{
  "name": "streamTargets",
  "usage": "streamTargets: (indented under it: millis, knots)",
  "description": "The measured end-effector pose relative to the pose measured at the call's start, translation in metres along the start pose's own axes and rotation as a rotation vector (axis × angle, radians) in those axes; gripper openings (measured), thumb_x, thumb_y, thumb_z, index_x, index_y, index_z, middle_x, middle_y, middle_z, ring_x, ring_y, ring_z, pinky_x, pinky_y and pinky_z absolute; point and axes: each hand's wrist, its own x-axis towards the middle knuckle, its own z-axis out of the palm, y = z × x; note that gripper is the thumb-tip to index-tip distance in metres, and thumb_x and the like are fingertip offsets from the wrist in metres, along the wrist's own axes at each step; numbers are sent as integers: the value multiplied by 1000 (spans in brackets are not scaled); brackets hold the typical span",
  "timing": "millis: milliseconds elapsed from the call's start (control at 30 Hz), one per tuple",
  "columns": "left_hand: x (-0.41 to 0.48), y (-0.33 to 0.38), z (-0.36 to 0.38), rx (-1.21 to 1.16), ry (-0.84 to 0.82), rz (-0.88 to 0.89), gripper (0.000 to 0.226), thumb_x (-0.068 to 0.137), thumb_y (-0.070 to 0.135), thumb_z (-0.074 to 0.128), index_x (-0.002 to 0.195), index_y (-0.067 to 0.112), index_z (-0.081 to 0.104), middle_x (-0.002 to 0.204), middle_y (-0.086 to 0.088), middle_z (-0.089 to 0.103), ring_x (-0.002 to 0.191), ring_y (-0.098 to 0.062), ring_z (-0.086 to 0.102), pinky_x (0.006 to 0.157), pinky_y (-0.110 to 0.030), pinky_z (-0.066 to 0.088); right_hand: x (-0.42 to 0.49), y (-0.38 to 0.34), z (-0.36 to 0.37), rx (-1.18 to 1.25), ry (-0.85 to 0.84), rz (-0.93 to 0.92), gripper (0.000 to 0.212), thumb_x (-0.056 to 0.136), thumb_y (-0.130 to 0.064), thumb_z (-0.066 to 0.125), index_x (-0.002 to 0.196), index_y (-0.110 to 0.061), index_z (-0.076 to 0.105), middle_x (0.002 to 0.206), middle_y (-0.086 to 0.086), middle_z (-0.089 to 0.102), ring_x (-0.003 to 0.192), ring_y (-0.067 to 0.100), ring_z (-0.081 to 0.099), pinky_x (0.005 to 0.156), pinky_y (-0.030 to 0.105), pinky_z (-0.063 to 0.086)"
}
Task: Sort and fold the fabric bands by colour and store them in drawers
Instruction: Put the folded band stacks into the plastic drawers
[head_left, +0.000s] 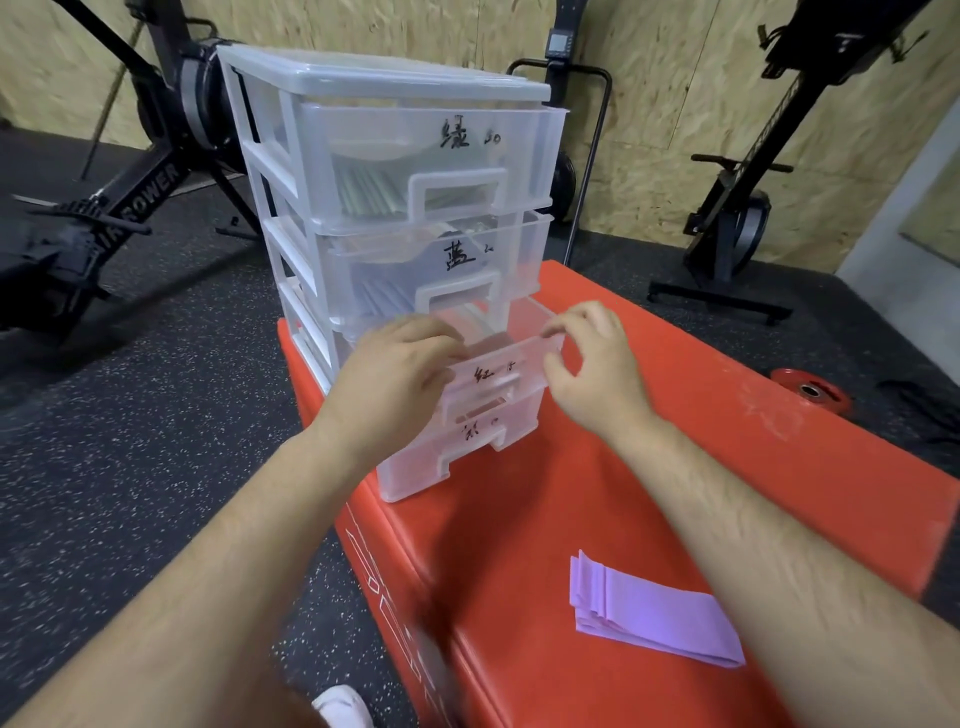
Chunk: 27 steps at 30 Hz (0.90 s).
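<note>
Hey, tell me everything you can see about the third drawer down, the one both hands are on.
The third drawer is clear, frosted-looking plastic with a black handwritten mark and a moulded handle on its front. It sits pulled partway out of the unit. The left hand grips its front left end, and the right hand pinches the front right corner. Its contents are too blurred to tell.

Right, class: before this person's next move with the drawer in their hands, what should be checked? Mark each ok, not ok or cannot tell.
1. Left hand grips the third drawer's front: ok.
2. Right hand pinches its right corner: ok.
3. Third drawer pulled out: ok.
4. Its contents: cannot tell.
5. Purple bands folded on the red box: ok.
6. Purple bands stored: not ok.
</note>
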Motion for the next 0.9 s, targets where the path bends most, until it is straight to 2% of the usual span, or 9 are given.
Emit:
streamTargets:
  millis: [67, 167, 267, 333, 433, 500, 633, 733, 900]
  knots:
    - [-3, 5, 1, 91, -18, 68, 38, 70, -15, 64, 94, 12, 75, 97, 1, 68, 89, -26, 55, 77, -40, 50, -16, 1, 6, 5, -69, 10, 29, 86, -10, 57, 110, -22, 68, 113, -8, 56, 115, 19, 53, 99, 33, 43]
    - [-13, 14, 4, 211, -93, 77, 45, 63, -18, 57, 94, 9, 74, 95, -1, 65, 85, -27, 53, 70, -43, 52, -23, 2, 12, 35, -94, 31, 38, 84, -8, 56, 118, -21, 67, 121, -6, 58, 114, 20, 54, 100, 36, 44]
    - [-29, 13, 9, 337, -152, 4, 43, 65, -10, 60, 103, 9, 70, 111, -3, 63, 98, -27, 54, 78, -43, 52, -21, -1, 16, -5, -162, 75, 50, 83, -14, 52, 131, -24, 63, 131, -5, 55, 120, 22, 52, 105, 38, 43]
    - [-38, 10, 13, 397, -203, -37, 46, 65, -1, 70, 110, 9, 68, 127, -7, 60, 113, -30, 54, 86, -41, 53, -17, -3, 22, -41, -239, 93, 61, 80, -21, 46, 140, -27, 56, 139, -5, 51, 125, 22, 49, 107, 43, 43]
    - [-42, 4, 18, 452, -303, -94, 59, 57, 9, 83, 114, 10, 69, 140, -13, 55, 126, -34, 55, 91, -42, 52, -7, -5, 33, -81, -316, 115, 69, 79, -24, 45, 148, -29, 46, 149, -6, 43, 132, 24, 45, 108, 46, 42]
    - [-40, 1, 21, 479, -350, -143, 69, 59, 13, 84, 124, 11, 65, 144, -12, 52, 132, -34, 50, 96, -44, 49, -2, -6, 39, -126, -370, 120, 70, 82, -24, 47, 151, -30, 39, 155, -6, 36, 136, 26, 42, 109, 48, 42]
    - [-33, 3, 30, 456, -346, -193, 83, 69, 17, 79, 145, 16, 46, 154, -12, 39, 140, -37, 38, 104, -47, 41, -6, -9, 39, -194, -429, 96, 70, 90, -24, 51, 155, -35, 28, 163, -7, 25, 142, 27, 37, 112, 48, 38]
    - [-24, 19, 36, 394, -303, -144, 77, 76, 28, 70, 147, 17, 44, 150, -11, 45, 135, -37, 44, 100, -47, 44, -25, -11, 21, -193, -405, 36, 67, 92, -30, 51, 155, -38, 29, 161, -9, 29, 143, 22, 37, 112, 47, 39]
    - [-17, 59, 57, 235, -354, -44, 80, 84, 32, 66, 154, 23, 29, 153, -2, 38, 141, -29, 33, 109, -47, 35, -75, -6, -31, -216, -406, 60, 60, 95, -37, 48, 153, -37, 33, 157, -8, 36, 142, 19, 39, 113, 47, 38]
